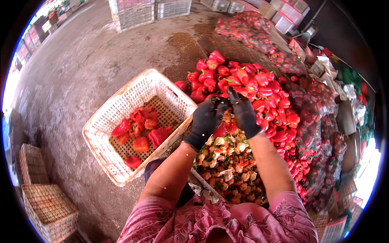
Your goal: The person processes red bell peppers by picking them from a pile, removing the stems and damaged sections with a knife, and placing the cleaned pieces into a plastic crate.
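Observation:
My left hand [207, 121], in a black glove, has its fingers curled against a red bell pepper piece [223, 128]. My right hand [243, 114], gloved too, is on the other side of that piece, a finger pointing up. A pale seed core [226, 117] shows between the hands. Below them lies a heap of pepper cores and seeds [229, 165] with green stems. Whole red bell peppers [261, 91] are piled beyond and to the right of my hands. At the left, a white plastic crate [100, 152] holds several opened red peppers [140, 144].
Net bags of red peppers [307, 130] line the right side, with more bags [246, 30] farther back. Stacked plastic crates [135, 18] stand at the top, others [50, 206] at the lower left. The concrete floor [70, 91] looks stained, with a wet patch [182, 42].

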Demonstrator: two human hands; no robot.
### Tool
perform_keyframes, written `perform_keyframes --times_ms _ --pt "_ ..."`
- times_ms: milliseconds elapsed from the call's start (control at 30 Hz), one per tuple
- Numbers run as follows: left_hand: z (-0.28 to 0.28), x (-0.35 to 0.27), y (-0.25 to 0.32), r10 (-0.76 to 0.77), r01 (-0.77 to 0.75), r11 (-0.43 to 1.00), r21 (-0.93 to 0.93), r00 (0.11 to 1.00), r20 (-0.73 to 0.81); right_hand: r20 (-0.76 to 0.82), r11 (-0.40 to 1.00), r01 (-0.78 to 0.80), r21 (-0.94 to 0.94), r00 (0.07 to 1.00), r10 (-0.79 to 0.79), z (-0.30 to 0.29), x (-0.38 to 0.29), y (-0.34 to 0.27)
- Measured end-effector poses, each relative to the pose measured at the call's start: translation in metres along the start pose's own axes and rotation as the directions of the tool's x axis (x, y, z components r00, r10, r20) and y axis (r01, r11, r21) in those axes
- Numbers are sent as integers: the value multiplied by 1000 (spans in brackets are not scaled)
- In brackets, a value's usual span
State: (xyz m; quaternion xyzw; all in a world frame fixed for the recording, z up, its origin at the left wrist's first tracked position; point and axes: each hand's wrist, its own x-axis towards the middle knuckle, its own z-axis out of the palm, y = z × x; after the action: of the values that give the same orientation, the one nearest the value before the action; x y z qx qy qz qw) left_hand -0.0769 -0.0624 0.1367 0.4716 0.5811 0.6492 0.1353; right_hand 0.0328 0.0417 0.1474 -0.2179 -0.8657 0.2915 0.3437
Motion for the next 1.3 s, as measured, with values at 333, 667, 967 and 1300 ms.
perform_keyframes --times_ms 333,667,967,1300 --pt "10 -7 -18 -335 288 719 -632 941 48 -168 998 -61 17 984 63 22 -10 -69" --pt "-11 -6 -10 -266 246 791 -560 963 47 -23 208 -84 974 886 463 -55 -6 -18" --pt "-26 4 -11 -53 136 590 -796 990 130 418 836 -547 38 769 484 -94 -110 -8" --pt "15 -17 2 51 -102 951 -290 983 -179 70 -59 -51 997 907 415 65 -67 -30"
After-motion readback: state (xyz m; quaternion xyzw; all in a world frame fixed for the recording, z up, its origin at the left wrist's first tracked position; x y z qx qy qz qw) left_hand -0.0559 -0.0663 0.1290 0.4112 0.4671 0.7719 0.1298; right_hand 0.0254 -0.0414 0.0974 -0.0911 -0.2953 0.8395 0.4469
